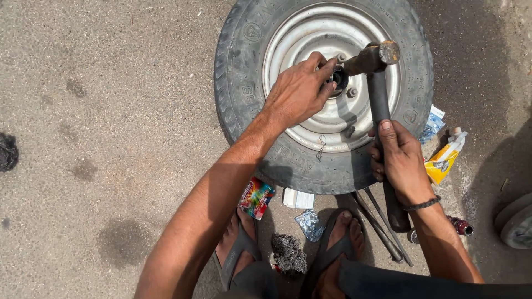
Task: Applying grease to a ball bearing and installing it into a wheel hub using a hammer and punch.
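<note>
**Hammer poised over the hub**

Left hand [299,91] has its fingers spread, tips pinching a small stud beside the dark hub [339,79] at the centre of the rim [310,39]. Right hand [400,160] is clamped round the hammer [379,99], black handle upright, rusty head just above the hub. The worn tyre [238,83] lies flat on gritty ground [111,111], open to the left; packets [256,197] and rods [379,224] crowd the near edge by the sandals [332,249].

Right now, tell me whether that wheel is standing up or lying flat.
Lying flat. The wheel rests on the ground on its side, silver rim face up, while the left hand touches its hub.
</note>
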